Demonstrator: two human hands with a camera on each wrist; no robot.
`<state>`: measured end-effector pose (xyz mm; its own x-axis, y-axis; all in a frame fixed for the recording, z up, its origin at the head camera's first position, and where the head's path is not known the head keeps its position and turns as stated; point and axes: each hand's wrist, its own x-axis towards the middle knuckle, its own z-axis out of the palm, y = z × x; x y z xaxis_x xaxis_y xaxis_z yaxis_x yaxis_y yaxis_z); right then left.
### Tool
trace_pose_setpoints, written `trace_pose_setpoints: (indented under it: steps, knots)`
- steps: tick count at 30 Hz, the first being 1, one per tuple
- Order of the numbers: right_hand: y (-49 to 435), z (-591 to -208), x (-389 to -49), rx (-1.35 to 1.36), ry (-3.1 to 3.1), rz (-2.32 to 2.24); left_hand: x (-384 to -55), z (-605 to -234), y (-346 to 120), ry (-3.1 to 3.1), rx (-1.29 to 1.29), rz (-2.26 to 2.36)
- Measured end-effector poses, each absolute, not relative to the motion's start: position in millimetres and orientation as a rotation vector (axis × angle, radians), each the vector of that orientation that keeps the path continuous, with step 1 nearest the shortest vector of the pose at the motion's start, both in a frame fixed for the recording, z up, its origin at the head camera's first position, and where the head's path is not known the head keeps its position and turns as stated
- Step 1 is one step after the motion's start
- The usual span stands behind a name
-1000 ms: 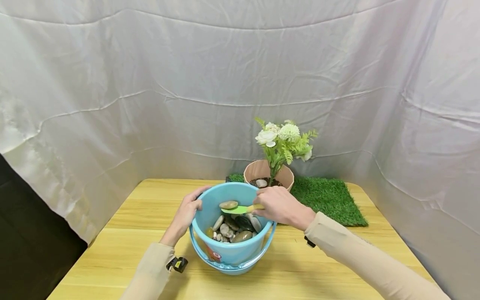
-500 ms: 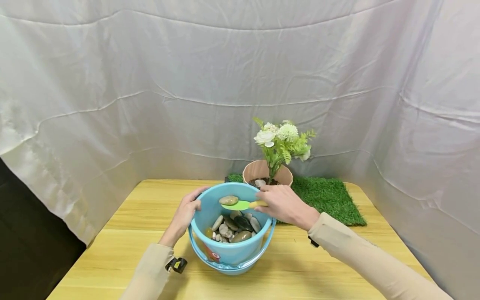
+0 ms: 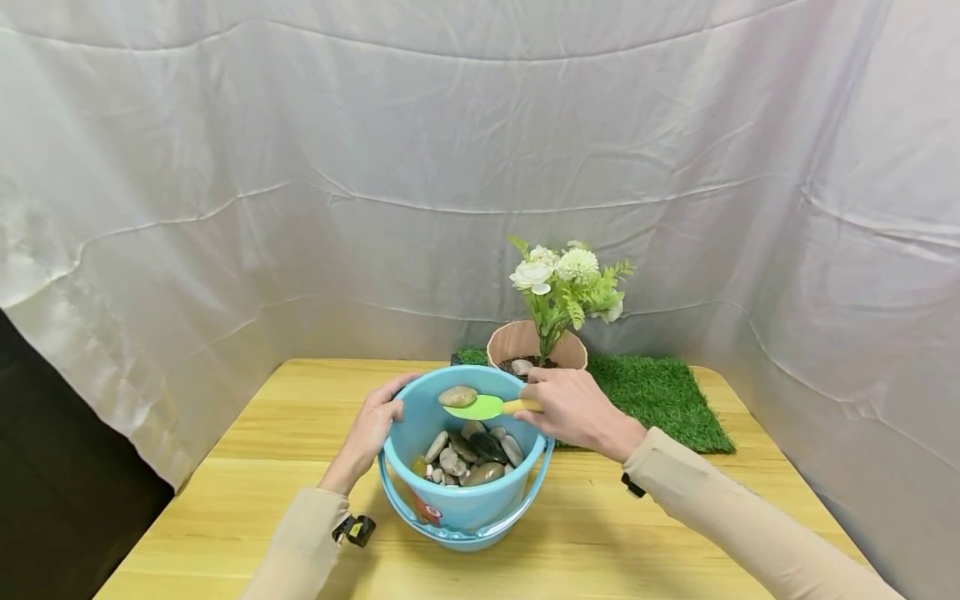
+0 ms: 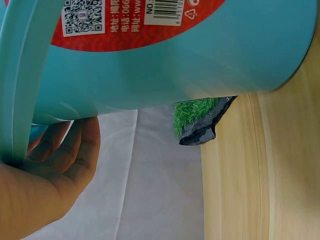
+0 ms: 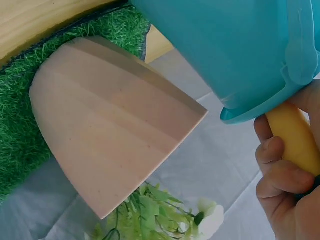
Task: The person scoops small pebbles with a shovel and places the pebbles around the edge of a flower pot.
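A light blue bucket [image 3: 465, 500] stands on the table with several stones [image 3: 483, 473] inside. My left hand [image 3: 372, 427] grips its rim at the left, thumb on the inner side; the left wrist view shows the fingers [image 4: 82, 155] along the outer wall. In my right hand [image 3: 573, 408] is the yellow handle [image 3: 520, 406] of a small shovel, whose green blade [image 3: 480, 407] is over the bucket's opening. One tan stone [image 3: 457, 396] lies on the blade's tip. In the right wrist view the fingers [image 5: 280, 187] curl round the yellow handle [image 5: 292, 140] close to the bucket's rim.
Behind the bucket, a pink flowerpot [image 3: 517, 340] holds soil, a pale stone [image 3: 522, 366] and white flowers [image 3: 558, 271]. It stands on a green turf mat [image 3: 648, 400] on the wooden table [image 3: 285, 450]. Grey cloth [image 3: 420, 167] hangs around the back and sides.
The shovel has risen from near the stones towards the rim with the tan stone on its blade. My right hand has shifted slightly right; the left hand stays on the rim.
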<state>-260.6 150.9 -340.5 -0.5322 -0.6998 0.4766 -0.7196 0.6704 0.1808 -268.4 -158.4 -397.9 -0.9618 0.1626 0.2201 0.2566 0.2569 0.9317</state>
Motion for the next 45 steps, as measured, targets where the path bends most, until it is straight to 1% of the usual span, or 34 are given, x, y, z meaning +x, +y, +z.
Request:
trace_pose_setpoints:
  steps: [19, 33, 45]
  knots:
    - [165, -343, -262, 1.171, -2.188, 0.046, -268, -398, -158, -2.435, -0.396, -1.796]
    - [184, -321, -265, 1.172, -2.177, 0.106, -266, -397, -158, -2.43, -0.393, -1.814]
    - [194, -318, -266, 1.167, -2.2, 0.14, -266, -396, -159, -2.421, -0.407, -1.849]
